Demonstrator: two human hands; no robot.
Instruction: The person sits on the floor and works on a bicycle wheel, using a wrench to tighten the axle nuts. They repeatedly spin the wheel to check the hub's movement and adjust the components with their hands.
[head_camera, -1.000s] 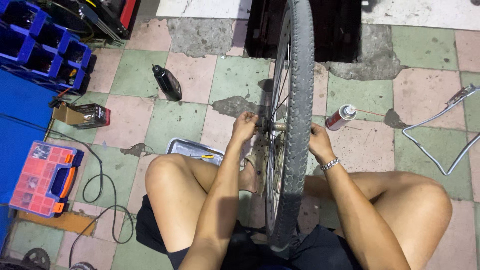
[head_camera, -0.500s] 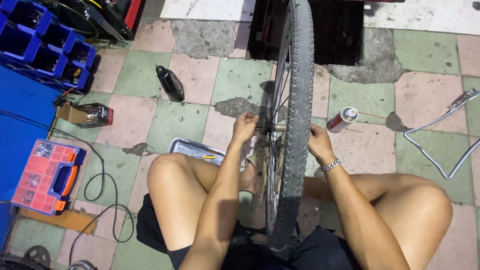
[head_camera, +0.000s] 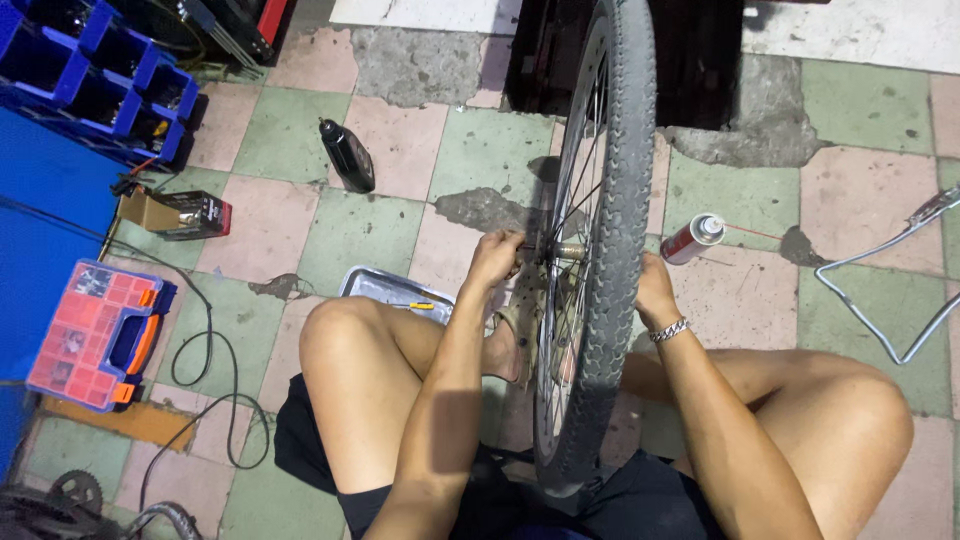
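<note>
A floor of worn pink and green tiles (head_camera: 380, 225) is seen below. A bicycle wheel (head_camera: 610, 250) is held upright between the knees. The left hand (head_camera: 495, 258) is closed at the hub (head_camera: 568, 250); the right hand (head_camera: 652, 290) is half hidden, its grip unclear. Small parts are held in an orange case (head_camera: 85, 330); a metal tray (head_camera: 395, 293) holds a small yellow piece. Little has changed since earlier.

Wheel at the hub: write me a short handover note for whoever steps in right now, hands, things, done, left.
Left hand: fingers closed at the hub on the wheel's left side; what they pinch is too small to tell.
Right hand: against the tyre's right side, fingers hidden behind it.
Wheel: upright between the knees.
Nearby: metal tray by the left knee, spray can lying on the tiles right of the wheel, black bottle farther left.
Done: wheel held steady at the hub.
Left: the hub work looks unfinished; check by hand.
</note>
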